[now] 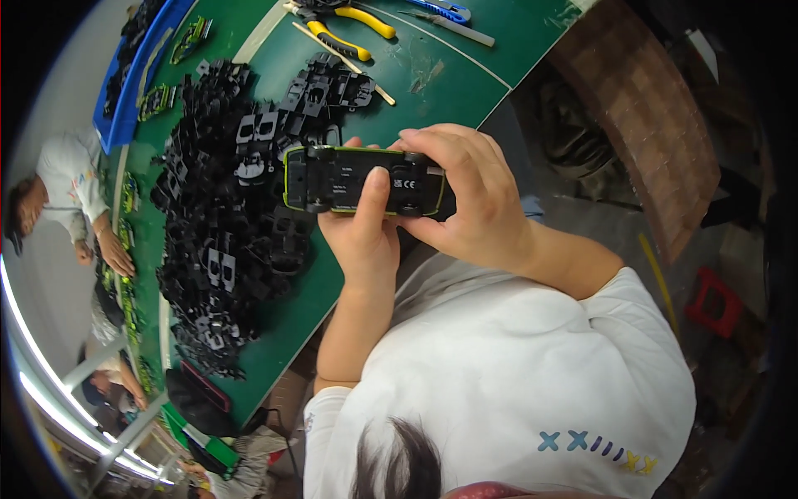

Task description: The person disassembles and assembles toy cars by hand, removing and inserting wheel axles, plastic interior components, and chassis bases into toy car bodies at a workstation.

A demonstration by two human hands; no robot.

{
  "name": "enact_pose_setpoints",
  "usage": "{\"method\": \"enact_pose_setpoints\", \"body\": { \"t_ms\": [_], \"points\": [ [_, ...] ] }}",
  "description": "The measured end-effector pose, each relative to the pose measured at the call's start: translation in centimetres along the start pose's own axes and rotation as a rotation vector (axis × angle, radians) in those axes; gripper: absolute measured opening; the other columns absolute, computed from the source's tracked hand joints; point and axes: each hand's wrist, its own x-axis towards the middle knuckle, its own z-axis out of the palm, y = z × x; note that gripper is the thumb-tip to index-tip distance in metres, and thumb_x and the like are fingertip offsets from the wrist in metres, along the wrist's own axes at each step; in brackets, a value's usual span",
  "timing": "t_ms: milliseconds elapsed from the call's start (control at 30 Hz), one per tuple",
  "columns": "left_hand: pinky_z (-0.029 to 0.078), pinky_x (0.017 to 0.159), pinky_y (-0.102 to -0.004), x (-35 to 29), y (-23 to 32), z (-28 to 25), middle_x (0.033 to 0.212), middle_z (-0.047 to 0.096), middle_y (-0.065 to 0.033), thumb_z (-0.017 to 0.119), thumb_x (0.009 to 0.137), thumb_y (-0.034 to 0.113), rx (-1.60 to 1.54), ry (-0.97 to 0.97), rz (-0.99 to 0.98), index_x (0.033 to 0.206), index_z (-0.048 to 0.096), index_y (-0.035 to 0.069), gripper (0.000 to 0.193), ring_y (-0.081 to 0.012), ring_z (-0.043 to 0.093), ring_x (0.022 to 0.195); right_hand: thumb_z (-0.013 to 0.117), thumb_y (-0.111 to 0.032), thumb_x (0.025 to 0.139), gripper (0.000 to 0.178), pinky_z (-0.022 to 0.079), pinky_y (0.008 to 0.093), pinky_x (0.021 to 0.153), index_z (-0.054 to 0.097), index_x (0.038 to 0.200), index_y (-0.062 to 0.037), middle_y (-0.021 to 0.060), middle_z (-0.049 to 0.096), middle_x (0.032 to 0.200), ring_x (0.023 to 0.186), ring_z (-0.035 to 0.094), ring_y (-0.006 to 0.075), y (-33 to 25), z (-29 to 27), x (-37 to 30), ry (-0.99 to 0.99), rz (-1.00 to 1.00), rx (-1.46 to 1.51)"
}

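Observation:
A toy car (pixel 337 185) with a black underside and a bright green edge is held bottom up above the near edge of the green table. My left hand (pixel 363 237) supports it from below, its thumb pressed flat across the underside and its other fingers mostly hidden behind. My right hand (pixel 482 187) wraps round the car's right end, fingers along the far side and thumb at the near side. Small black wheels show at both ends of the car. Just left of it lies a large heap of black plastic chassis parts (pixel 220 200).
Yellow-handled pliers (pixel 339 43), a thin stick (pixel 349 65) and a blue cutter (pixel 445 10) lie at the far side. A blue bin (pixel 137 96) and green car bodies (pixel 158 101) stand at the left. Co-workers (pixel 71 179) sit opposite. A red stool (pixel 713 302) is at the right.

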Motion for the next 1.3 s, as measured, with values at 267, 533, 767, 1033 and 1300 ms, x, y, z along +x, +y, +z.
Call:
{"method": "enact_pose_setpoints", "body": {
  "t_ms": [267, 533, 767, 1033, 1300],
  "points": [
    [0.05, 0.091, -0.0379, 0.1, -0.1, -0.3, 0.117, 0.058, -0.0204, 0.066, 0.084, 0.006, -0.011, -0.051, 0.005, 0.124, 0.043, 0.0, 0.046, -0.0253, 0.059, 0.106, 0.081, -0.012, 0.056, 0.064, 0.045, 0.0394, 0.084, 0.056, 0.115, -0.0135, 0.0022, 0.062, 0.097, 0.098, 0.06, 0.0246, 0.3, -0.4, 1.3, -0.019, -0.038, 0.059],
    [0.049, 0.093, -0.0403, 0.1, -0.2, 0.1, 0.118, 0.057, -0.0217, 0.066, 0.084, 0.005, 0.073, -0.023, 0.039, 0.124, 0.044, 0.002, 0.046, -0.0268, 0.058, 0.107, 0.077, -0.007, 0.056, 0.057, 0.045, 0.0381, 0.082, 0.057, 0.108, -0.0129, 0.0047, 0.061, 0.093, 0.097, 0.06, 0.0255, 0.7, -0.6, 1.2, -0.037, -0.031, 0.04],
    [0.049, 0.094, -0.0408, 0.3, -0.3, 0.3, 0.118, 0.056, -0.023, 0.066, 0.084, 0.004, 0.085, -0.039, 0.065, 0.124, 0.043, 0.001, 0.046, -0.0269, 0.058, 0.107, 0.076, -0.009, 0.058, 0.048, 0.044, 0.0384, 0.081, 0.057, 0.102, -0.0126, 0.0042, 0.061, 0.09, 0.094, 0.06, 0.025, 1.2, -0.7, 1.9, -0.028, -0.055, 0.043],
    [0.049, 0.093, -0.0403, 0.6, -0.4, -0.1, 0.118, 0.056, -0.0229, 0.067, 0.084, 0.005, 0.083, -0.034, 0.041, 0.123, 0.043, -0.001, 0.046, -0.0268, 0.059, 0.106, 0.078, -0.009, 0.055, 0.045, 0.044, 0.0388, 0.082, 0.054, 0.094, -0.0129, 0.0006, 0.061, 0.089, 0.093, 0.06, 0.0241, 1.8, -1.0, 2.2, -0.092, -0.031, 0.132],
    [0.05, 0.091, -0.0396, 0.6, -0.2, 0.1, 0.116, 0.057, -0.0227, 0.067, 0.084, 0.006, 0.07, -0.021, 0.009, 0.123, 0.042, -0.001, 0.047, -0.0259, 0.059, 0.103, 0.079, -0.01, 0.055, 0.043, 0.044, 0.0387, 0.082, 0.053, 0.088, -0.0134, 0.001, 0.06, 0.088, 0.092, 0.06, 0.0244, 2.1, -1.0, 1.7, -0.098, 0.018, 0.245]
  ]
}}
